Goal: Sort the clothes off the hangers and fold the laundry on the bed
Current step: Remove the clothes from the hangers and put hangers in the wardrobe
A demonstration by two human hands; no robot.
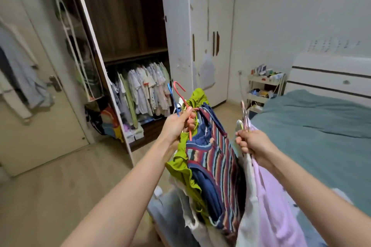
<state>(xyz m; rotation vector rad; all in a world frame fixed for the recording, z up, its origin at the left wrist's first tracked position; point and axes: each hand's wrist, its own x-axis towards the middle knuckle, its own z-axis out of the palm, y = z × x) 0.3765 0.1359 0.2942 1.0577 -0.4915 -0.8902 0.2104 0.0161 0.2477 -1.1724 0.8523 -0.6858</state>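
Observation:
My left hand [178, 124] grips a bundle of hangers, a red hook [179, 91] and a blue hook [171, 94] sticking up above it. From them hang a green garment [181, 163], a navy piece and a striped top [218, 164]. My right hand [254, 144] grips a pink hanger [244, 115] that carries a lilac garment [275, 202] and a white one [250, 196]. Both bundles dangle over the near corner of the bed [313, 132], which has a teal cover.
An open wardrobe [128, 26] stands ahead on the left with several small clothes on a low rail [144, 86]. A white cart with clutter [263, 86] sits by the bed's headboard [329, 74]. A door with hanging clothes is at far left. Beige floor lies between.

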